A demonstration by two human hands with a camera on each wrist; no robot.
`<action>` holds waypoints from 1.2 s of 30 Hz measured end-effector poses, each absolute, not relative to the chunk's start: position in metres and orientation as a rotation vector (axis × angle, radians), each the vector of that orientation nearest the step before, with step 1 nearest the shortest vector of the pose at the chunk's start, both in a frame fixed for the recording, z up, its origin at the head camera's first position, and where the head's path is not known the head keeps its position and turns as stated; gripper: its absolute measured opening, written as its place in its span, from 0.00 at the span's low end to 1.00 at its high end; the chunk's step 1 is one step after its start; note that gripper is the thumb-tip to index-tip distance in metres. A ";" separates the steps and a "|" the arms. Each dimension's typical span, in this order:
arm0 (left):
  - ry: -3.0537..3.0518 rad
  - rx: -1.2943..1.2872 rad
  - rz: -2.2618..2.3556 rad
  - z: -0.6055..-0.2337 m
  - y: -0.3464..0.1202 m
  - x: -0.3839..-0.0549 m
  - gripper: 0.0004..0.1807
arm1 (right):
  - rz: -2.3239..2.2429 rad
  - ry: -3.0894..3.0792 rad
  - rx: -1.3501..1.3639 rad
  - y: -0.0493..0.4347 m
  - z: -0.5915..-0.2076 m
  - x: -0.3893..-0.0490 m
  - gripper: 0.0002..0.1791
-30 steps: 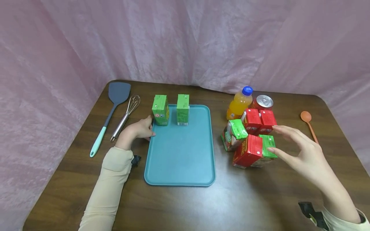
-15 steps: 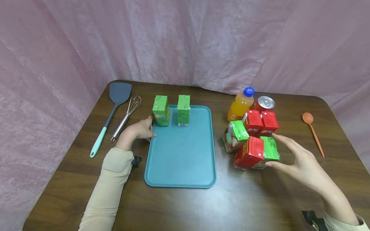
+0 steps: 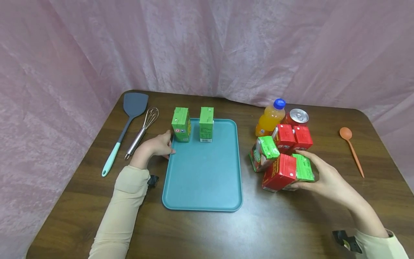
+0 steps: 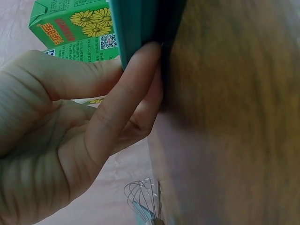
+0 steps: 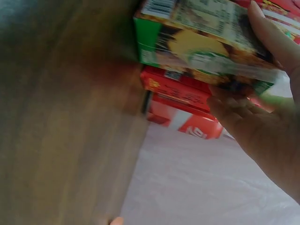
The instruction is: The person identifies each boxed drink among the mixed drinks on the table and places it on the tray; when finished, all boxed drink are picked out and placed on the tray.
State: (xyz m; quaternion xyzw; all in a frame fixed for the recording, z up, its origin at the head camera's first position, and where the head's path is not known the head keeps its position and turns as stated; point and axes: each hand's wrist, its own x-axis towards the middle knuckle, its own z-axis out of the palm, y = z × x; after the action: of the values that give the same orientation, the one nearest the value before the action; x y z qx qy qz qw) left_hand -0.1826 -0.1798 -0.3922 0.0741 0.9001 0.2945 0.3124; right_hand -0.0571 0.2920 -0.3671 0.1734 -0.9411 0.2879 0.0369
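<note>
My left hand [image 3: 157,144] grips the left rim of a blue tray [image 3: 207,176]; in the left wrist view the thumb lies over the rim and the fingers are beneath it. Two green drink cartons [image 3: 182,126] [image 3: 206,126] stand at the tray's far end. At the right, my right hand [image 3: 328,183] holds a green-topped carton [image 3: 303,168] by its sides, thumb at the near side and fingers behind. The right wrist view shows this carton's brown-and-green printed side [image 5: 197,47]. A red carton [image 3: 280,172] stands against its left side.
Beside the held carton are another green-topped carton [image 3: 264,153], two red cartons [image 3: 284,136] [image 3: 302,136], an orange juice bottle [image 3: 270,117] and a red can [image 3: 297,117]. An orange spoon [image 3: 350,147] lies far right. A whisk [image 3: 142,133] and a turner [image 3: 127,122] lie left.
My right hand has moved left and down onto the green-topped carton, and its thumb and fingers have come round it. My left hand has stayed on the tray rim.
</note>
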 end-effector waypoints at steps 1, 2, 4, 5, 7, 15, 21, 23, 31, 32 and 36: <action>2.372 0.197 0.781 -0.392 -0.180 -0.183 0.50 | 0.903 -2.902 0.513 0.292 -0.368 -0.057 0.54; 2.369 0.196 0.783 -0.392 -0.180 -0.183 0.50 | 0.918 -2.916 0.485 0.292 -0.369 -0.057 0.53; 2.365 0.188 0.789 -0.392 -0.180 -0.182 0.50 | 0.910 -2.932 0.479 0.292 -0.370 -0.057 0.52; 2.366 0.180 0.789 -0.392 -0.180 -0.182 0.50 | 0.909 -2.939 0.470 0.292 -0.370 -0.058 0.52; 2.367 0.173 0.790 -0.392 -0.180 -0.182 0.50 | 0.904 -2.948 0.447 0.292 -0.369 -0.058 0.51; 2.367 0.182 0.787 -0.393 -0.179 -0.181 0.50 | 0.949 -2.966 0.289 0.295 -0.367 -0.049 0.49; 2.383 0.190 0.786 -0.392 -0.179 -0.181 0.48 | 1.018 -2.930 0.184 0.296 -0.356 -0.037 0.49; 2.386 0.197 0.787 -0.392 -0.179 -0.181 0.48 | 1.095 -2.907 0.154 0.297 -0.351 -0.033 0.48; 2.385 0.203 0.792 -0.394 -0.179 -0.183 0.48 | 1.148 -2.795 0.148 0.299 -0.322 -0.020 0.51; 2.388 0.204 0.789 -0.394 -0.179 -0.183 0.48 | 1.104 -2.782 0.159 0.300 -0.317 -0.019 0.51; 2.391 0.215 0.807 -0.395 -0.178 -0.183 0.45 | 0.967 -2.676 0.215 0.299 -0.297 -0.015 0.54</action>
State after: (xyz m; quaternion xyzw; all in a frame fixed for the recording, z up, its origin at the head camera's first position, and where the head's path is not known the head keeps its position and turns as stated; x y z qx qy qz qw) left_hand -0.1832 -0.1782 -0.3952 0.0809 0.9006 0.3038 0.3000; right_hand -0.0153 0.2986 -0.2968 0.0744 -0.9281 0.3354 0.1438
